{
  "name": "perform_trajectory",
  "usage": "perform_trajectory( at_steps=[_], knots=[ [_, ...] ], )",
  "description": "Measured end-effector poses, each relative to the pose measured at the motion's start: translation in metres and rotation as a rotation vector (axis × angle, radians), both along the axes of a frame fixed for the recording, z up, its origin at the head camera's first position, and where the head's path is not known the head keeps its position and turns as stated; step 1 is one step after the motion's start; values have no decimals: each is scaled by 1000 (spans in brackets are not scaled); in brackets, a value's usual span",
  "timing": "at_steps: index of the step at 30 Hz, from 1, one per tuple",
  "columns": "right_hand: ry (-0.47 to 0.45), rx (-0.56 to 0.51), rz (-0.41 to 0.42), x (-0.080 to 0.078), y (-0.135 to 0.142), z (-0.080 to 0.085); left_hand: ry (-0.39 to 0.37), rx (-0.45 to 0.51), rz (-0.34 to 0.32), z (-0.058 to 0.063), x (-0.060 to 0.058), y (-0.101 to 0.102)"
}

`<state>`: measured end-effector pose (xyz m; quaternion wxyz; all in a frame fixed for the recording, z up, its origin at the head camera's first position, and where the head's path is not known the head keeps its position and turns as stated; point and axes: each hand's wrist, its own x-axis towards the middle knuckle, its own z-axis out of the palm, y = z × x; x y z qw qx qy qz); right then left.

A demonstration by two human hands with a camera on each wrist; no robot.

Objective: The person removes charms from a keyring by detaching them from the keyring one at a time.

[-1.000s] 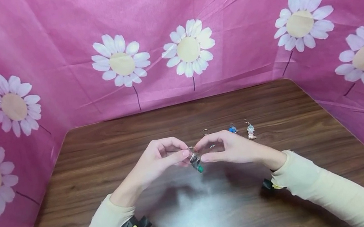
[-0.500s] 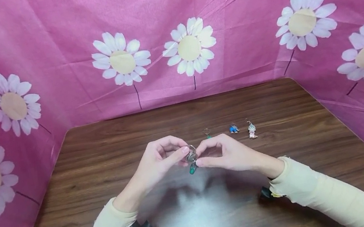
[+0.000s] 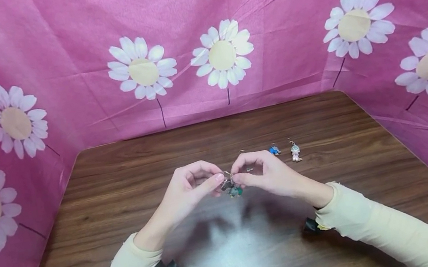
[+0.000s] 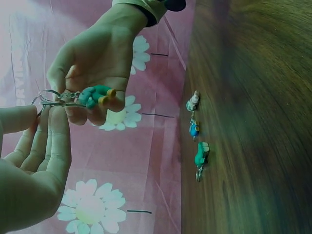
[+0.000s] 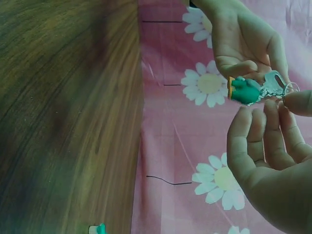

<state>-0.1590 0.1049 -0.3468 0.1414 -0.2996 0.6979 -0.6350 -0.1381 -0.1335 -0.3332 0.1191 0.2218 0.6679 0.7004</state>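
Note:
Above the middle of the table, my left hand pinches a metal key ring between thumb and fingers. On its other side, my right hand pinches the same ring with thumb and forefinger. A small green figurine with yellow-orange feet dangles from the ring on a short chain. Beside the chain, a silver key shows in the right wrist view. Fingertips of both hands nearly meet and cover part of the ring.
Beyond my right hand, a blue figurine keychain and a pale figurine keychain lie on the wooden table. A second green figurine keychain is mostly hidden behind my right hand in the head view. Pink daisy-print cloth surrounds the table.
The green figurine swung left, then back right, and now hangs tilted under the ring. My right fingertips have shifted up to the ring; my left hand has barely moved.

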Motion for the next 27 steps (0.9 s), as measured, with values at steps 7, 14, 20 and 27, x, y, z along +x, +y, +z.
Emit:
perform_trajectory(
  at_steps=[7,14,20,27],
  knots=[
    [-46,-18,-8,2,3,5,45,-23,17,-2,-1,1],
    [-83,7,-49,4,5,7,80,-70,33,-5,-2,2],
    [-131,-30,-60,5,5,9,94,-103,53,-4,0,2],
    [-146,-70,-40,5,4,12,93,-104,54,-2,-1,1]
  ],
)
